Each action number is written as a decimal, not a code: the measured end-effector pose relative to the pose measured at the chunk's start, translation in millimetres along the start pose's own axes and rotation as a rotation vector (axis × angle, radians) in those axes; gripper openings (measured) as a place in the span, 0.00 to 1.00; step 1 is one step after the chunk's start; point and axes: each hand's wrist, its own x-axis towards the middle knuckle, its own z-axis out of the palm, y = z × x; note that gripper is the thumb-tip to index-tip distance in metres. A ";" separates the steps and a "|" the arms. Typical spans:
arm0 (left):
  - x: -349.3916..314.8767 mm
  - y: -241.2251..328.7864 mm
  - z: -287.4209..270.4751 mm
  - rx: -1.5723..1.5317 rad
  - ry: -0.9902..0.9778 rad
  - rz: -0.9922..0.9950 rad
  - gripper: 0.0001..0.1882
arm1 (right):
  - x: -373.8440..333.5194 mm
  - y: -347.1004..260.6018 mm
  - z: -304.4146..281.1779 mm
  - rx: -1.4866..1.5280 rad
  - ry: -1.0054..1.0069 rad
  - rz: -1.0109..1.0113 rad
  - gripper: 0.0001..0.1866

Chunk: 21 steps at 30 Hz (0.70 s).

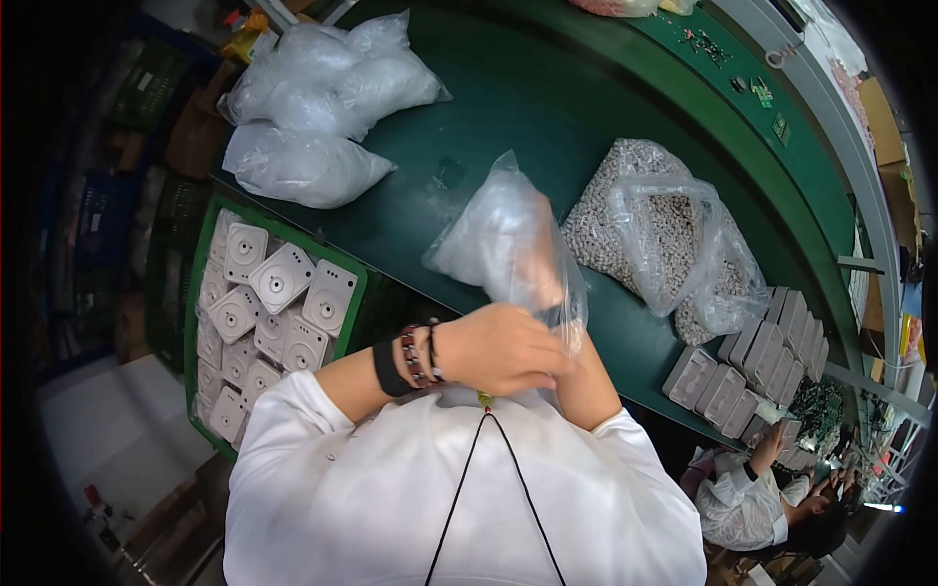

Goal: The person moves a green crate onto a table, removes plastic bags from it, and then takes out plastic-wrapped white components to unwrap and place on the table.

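A clear plastic bag [479,239] with whitish, hazy contents stands in front of me, over the near edge of the green work table [430,186]. Through its film shows my right hand [535,264], reaching up inside with the forearm in the bag's mouth; motion smears its fingers. Across that forearm lies my left hand [503,344], its fingers curled closed at the loose rim of the bag. Dark bands circle the left wrist. Right of the bag, a large clear bag of small greyish pieces [635,220] rests on the table.
More stuffed clear bags [332,88] lie at the far left. At my left stands a green crate [357,303] of pale plastic housings [283,276]. Grey plastic cases [728,391] are stacked at the right, where a co-worker [747,508] sits. Small circuit boards [762,93] lie farther back.
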 end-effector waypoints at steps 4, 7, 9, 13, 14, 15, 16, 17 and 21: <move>-35.1 -31.8 -26.6 0.292 0.670 -0.145 0.21 | -62.4 -21.1 9.5 -0.277 -0.286 -0.357 0.19; -54.7 -60.1 -22.0 0.141 1.023 -0.476 0.30 | -72.2 -21.3 19.3 -0.508 -0.270 -0.342 0.24; -67.5 -77.7 -3.0 -0.516 0.944 -0.527 0.34 | -68.1 -6.3 21.0 -0.721 -0.186 -0.450 0.25; -71.6 -69.4 13.8 -1.094 0.646 -0.521 0.36 | -52.2 10.3 3.7 -1.149 -0.134 -0.760 0.27; -67.6 -64.2 17.8 -1.171 0.647 -0.558 0.34 | -51.5 5.9 2.2 -1.163 -0.265 -0.813 0.26; -66.0 -60.6 20.1 -1.249 0.647 -0.593 0.33 | -51.3 4.5 3.4 -1.173 -0.397 -0.865 0.25; -67.2 -58.9 21.3 -1.246 0.661 -0.590 0.33 | -52.2 6.2 6.6 -1.177 -0.411 -0.865 0.25; -67.7 -58.7 23.6 -1.424 0.771 -0.657 0.30 | -60.6 2.4 24.0 -1.105 -0.349 -0.803 0.25; -79.2 -77.6 30.5 -1.830 1.072 -0.703 0.23 | -67.5 -4.2 30.2 -1.095 -0.333 -0.680 0.29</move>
